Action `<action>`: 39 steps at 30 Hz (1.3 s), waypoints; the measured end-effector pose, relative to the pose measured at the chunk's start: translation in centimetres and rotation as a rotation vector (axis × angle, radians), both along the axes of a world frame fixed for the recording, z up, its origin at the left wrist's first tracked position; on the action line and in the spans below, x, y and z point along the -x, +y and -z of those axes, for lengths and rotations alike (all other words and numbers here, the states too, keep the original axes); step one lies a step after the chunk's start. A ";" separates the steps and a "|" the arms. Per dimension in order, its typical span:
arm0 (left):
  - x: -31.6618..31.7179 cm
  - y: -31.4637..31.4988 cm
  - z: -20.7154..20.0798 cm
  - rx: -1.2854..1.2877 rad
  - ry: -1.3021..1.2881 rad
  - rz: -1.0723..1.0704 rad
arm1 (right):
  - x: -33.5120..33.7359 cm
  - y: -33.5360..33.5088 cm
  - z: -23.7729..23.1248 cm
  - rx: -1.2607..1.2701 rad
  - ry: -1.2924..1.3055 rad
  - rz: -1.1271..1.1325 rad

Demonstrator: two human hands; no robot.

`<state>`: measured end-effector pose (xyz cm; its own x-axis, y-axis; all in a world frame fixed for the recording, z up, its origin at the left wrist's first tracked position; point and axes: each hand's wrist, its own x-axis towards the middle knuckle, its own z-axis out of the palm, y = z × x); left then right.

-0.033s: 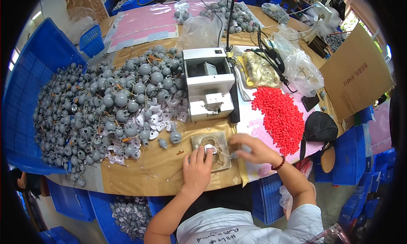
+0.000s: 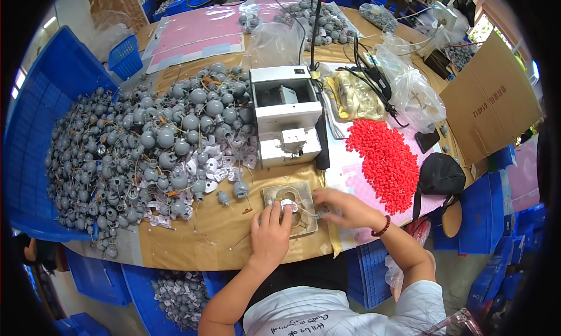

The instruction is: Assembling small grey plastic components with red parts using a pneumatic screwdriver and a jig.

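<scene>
A small white piece (image 2: 288, 205) sits in the recess of a flat square metal fixture (image 2: 305, 191) at the table's near edge. My left hand (image 2: 272, 229) lies over the fixture's left side, its stretched fingers against the white piece. At the fixture's right edge is my right hand (image 2: 346, 210), fingers curled in a pinch; what they hold is too small to make out. A thin pale cord seems to run from the recess toward it, and a small greyish part shows under its fingertips. Left of the fixture lie two loose grey round-bodied parts (image 2: 240, 189).
A white bench machine (image 2: 286, 113) stands behind the fixture. To the left, grey parts with wires (image 2: 166, 136) spill from a large blue crate (image 2: 35, 204). Small red pieces (image 2: 385, 166) lie in a heap at right, beside a black cap-like item (image 2: 442, 175) and a cardboard flap (image 2: 491, 99).
My right hand has shifted very slightly down and left, beside the fixture's edge. The left hand stays in place on the fixture.
</scene>
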<state>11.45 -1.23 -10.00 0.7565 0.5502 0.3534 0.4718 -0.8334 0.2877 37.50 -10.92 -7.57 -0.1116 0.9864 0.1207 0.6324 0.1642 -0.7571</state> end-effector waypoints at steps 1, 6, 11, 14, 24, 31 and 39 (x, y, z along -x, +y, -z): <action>0.0 0.1 -0.1 -0.002 -0.003 0.005 | 0.3 0.0 0.7 -0.018 -0.096 -0.022; 0.0 0.3 0.1 -0.006 -0.019 0.015 | 1.4 0.3 2.1 -0.116 -0.155 0.230; 0.0 0.5 -0.2 -0.015 -0.027 0.028 | 2.4 2.2 3.8 -0.195 0.375 0.435; 0.1 0.7 -0.2 -0.009 -0.027 0.037 | 2.1 3.2 3.1 0.098 1.106 0.351; 0.5 1.6 -0.4 -0.019 -0.038 0.094 | 3.4 7.2 -1.4 0.332 0.280 0.055; -0.5 2.2 -1.5 0.147 -0.098 0.042 | 4.4 7.4 -1.1 0.042 -0.165 0.089; -2.5 2.5 -1.6 0.200 -0.133 -0.063 | 1.7 7.8 -0.3 -0.168 0.126 0.385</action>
